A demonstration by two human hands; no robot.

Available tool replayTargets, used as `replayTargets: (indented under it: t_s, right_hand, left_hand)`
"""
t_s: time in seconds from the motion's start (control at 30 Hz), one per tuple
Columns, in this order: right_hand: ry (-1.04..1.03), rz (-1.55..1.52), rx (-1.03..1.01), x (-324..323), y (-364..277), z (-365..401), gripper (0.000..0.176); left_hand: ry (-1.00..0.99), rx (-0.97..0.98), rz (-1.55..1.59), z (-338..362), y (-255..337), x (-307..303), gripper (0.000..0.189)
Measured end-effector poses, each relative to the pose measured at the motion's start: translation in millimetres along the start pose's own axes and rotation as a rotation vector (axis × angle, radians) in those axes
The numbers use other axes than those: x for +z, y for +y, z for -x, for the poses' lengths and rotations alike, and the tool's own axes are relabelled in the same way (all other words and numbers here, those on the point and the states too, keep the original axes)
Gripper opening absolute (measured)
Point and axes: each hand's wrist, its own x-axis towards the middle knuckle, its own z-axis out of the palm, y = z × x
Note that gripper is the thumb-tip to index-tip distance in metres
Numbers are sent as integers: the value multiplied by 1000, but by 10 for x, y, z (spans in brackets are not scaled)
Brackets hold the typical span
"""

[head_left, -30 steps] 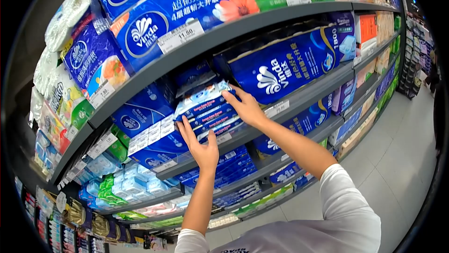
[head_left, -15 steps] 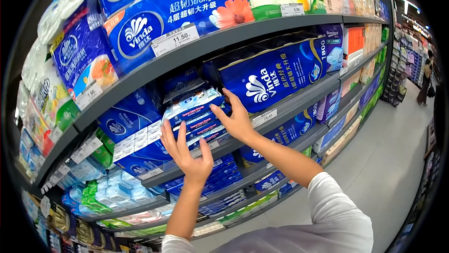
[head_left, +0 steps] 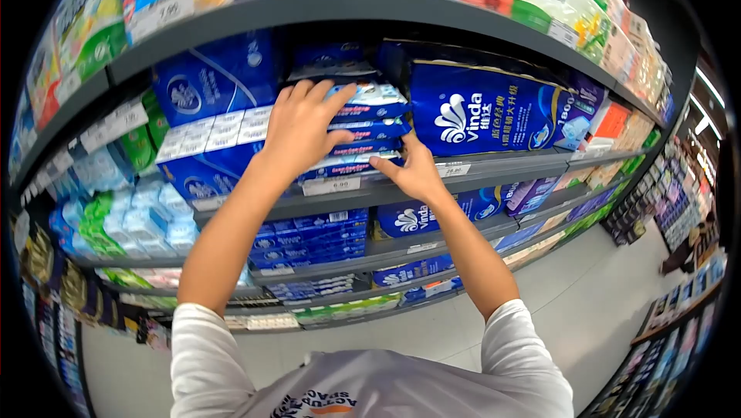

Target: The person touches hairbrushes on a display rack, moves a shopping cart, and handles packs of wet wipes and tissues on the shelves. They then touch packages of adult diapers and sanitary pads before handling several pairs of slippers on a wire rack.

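Observation:
A stack of flat blue-and-white packs (head_left: 363, 128) lies on the middle shelf. My left hand (head_left: 305, 126) rests on the stack's upper left side, its fingers spread over the top pack. At the stack's right side is my right hand (head_left: 411, 167), thumb against the lower front and fingers along the right edge, thumb and fingers apart. To the right stands a large blue Vinda pack (head_left: 482, 113). Left of the stack are white-topped blue packs (head_left: 220, 140), with a bigger blue pack (head_left: 208, 82) behind them.
A grey upper shelf edge (head_left: 309, 10) curves above my hands. Price tags line the shelf edge (head_left: 332, 200) below. Lower shelves hold blue packs (head_left: 309, 236) and light-blue packs (head_left: 147, 221). At the right a person (head_left: 691, 244) is in the aisle, partly visible.
The view has turned and shifted. My left hand has moved up onto the top of the stack, and my right hand has gone lower, to its right side.

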Motion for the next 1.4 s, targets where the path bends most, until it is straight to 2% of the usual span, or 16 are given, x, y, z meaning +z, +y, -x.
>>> replayTargets:
  t_s: [0.23, 0.57, 0.7, 0.77, 0.87, 0.9, 0.93, 0.97, 1.0, 1.07, 1.17, 1.23, 1.27, 1.3, 1.37, 1.4]
  right_hand:
    - [47, 142, -49, 1, 41, 82, 62]
    - [384, 153, -330, -145, -109, 741, 55]
    - [249, -86, 163, 48, 615, 1754, 31]
    - [22, -123, 512, 208, 1500, 2727, 29]
    - [-364, 352, 1066, 245, 2977, 5399, 51]
    - [-462, 303, 1394, 129, 3276, 6530, 48]
    - [-459, 420, 1500, -142, 3016, 7275, 42]
    - [-457, 530, 1609, -426, 2716, 7983, 38]
    - [-902, 673, 1314, -628, 2809, 8951, 41]
    - [-601, 799, 1094, -1229, 2117, 9841, 52]
    - [220, 878, 2101, -1545, 1023, 10256, 23]
    - [1116, 861, 2254, -1733, 706, 9715, 22]
    - [1119, 881, 2106, -1814, 446, 9121, 20]
    - [166, 934, 2002, -1734, 1100, 10101, 15]
    - [-38, 928, 1827, -1530, 1649, 9799, 4]
    - [306, 667, 1757, -1196, 2366, 10074, 11]
  left_hand:
    - [153, 48, -126, 68, 138, 10, 56]
    - [9, 103, 586, 1228, 1283, 473, 44]
    - [-183, -438, 892, 2336, 1765, 1438, 41]
    - [-605, -712, 858, 3451, 1842, 2211, 43]
    - [-1295, -535, 461, 5269, 1804, 2597, 35]
    - [-1649, 73, 347, 5798, 1624, 2713, 30]
    - [-1595, 515, 485, 6023, 1577, 2630, 30]
    - [-1692, 267, 561, 6200, 1430, 2497, 29]
    - [-1675, 79, 591, 6176, 1351, 2410, 27]
    - [-1633, -40, 619, 6020, 1269, 2413, 25]
    - [-1477, 9, 666, 5641, 1190, 2720, 25]
    - [-1286, 114, 713, 5412, 1160, 3058, 27]
    - [-1130, 204, 725, 5293, 1141, 3246, 28]
    - [-962, 275, 720, 5185, 1131, 3446, 30]
    - [-771, -68, 779, 4759, 1261, 3781, 22]
    - [-566, -426, 806, 4422, 1401, 3995, 18]
